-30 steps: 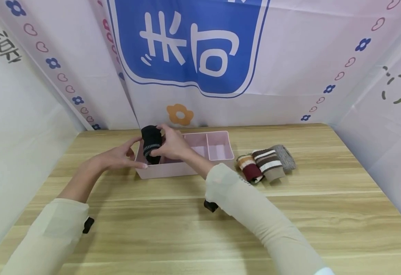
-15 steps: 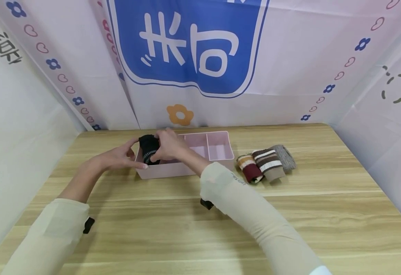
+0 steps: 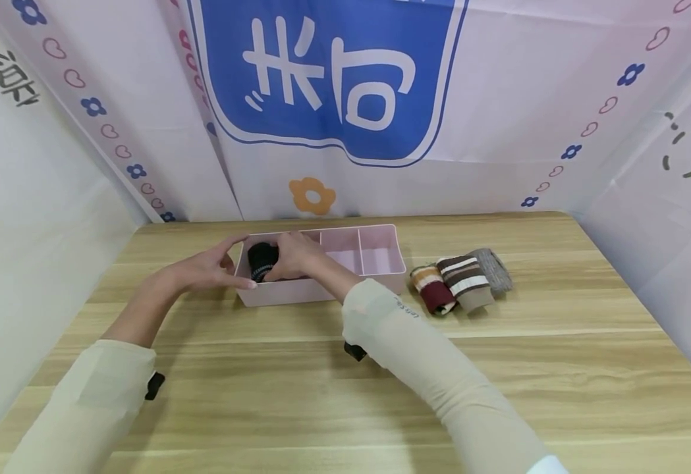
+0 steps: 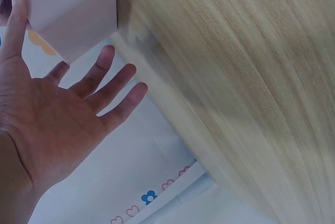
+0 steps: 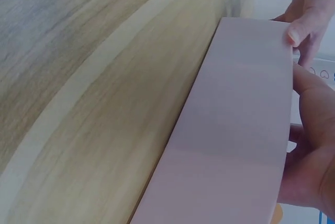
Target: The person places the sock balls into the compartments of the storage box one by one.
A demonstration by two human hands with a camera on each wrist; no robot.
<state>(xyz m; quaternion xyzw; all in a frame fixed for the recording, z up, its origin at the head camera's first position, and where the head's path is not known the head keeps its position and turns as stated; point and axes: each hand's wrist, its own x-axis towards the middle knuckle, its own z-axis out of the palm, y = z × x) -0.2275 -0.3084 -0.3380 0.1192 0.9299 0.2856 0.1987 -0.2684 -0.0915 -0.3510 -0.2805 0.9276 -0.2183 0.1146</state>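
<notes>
A pink divided box (image 3: 288,293) stands near the back of the table. In its leftmost compartment is a black rolled sock (image 3: 260,258) with a light stitched band. My right hand (image 3: 298,255) reaches down into the box and grips the sock from its right side; in the right wrist view the box wall hides its fingertips. At the box's left end, the thumb of my left hand (image 3: 199,268) touches the front rim and the index finger lies near the back corner. The other fingers are spread and straight beside the end wall, as the left wrist view shows.
Right of the box lie three rolled socks: a maroon, orange and white one (image 3: 433,289), a brown and white striped one (image 3: 466,282) and a grey one (image 3: 492,271). A printed cloth (image 3: 487,131) hangs right behind the wooden table (image 3: 298,388).
My right hand has lowered the black sock into the leftmost compartment; it stood above the rim before and now sits largely below it. The left hand has stayed at the box's end.
</notes>
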